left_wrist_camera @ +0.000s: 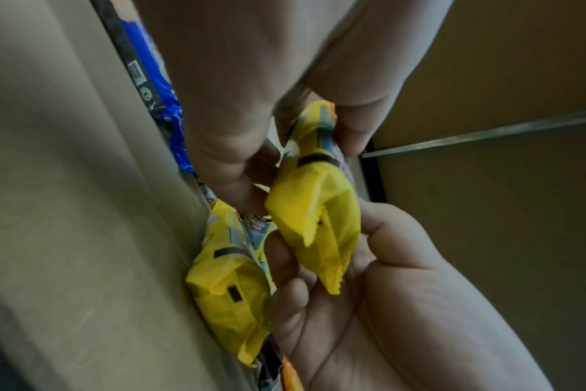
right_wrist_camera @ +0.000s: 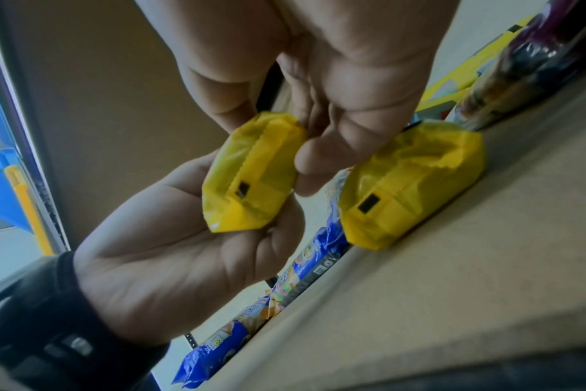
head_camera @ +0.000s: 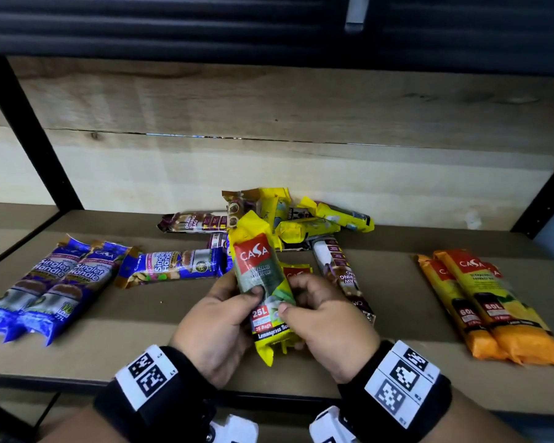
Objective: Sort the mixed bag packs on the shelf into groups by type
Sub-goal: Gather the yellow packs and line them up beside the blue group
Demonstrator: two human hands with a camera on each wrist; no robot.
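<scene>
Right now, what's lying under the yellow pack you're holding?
Under the held yellow pack, a second yellow pack lies on the shelf, beside the right hand. Its label is mostly covered.

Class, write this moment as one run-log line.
left hand: holds yellow pack | right hand: holds same pack | blue packs: grouped left | orange packs: grouped right | pile: unsorted

— What sits where on the shelf [head_camera: 381,314]?
— At frame left, two Singlet Handle packs [head_camera: 45,292] lie side by side; a third pack [head_camera: 173,266] lies crosswise just right of them.
— And the middle?
— A mixed heap [head_camera: 288,219] at centre, towards the back wall. Below it, both hands hold one pack [head_camera: 263,282] above another pack [head_camera: 296,273] lying on the shelf.
— Right side?
— Two 60L packs [head_camera: 486,308], touching, well apart from the heap.
</scene>
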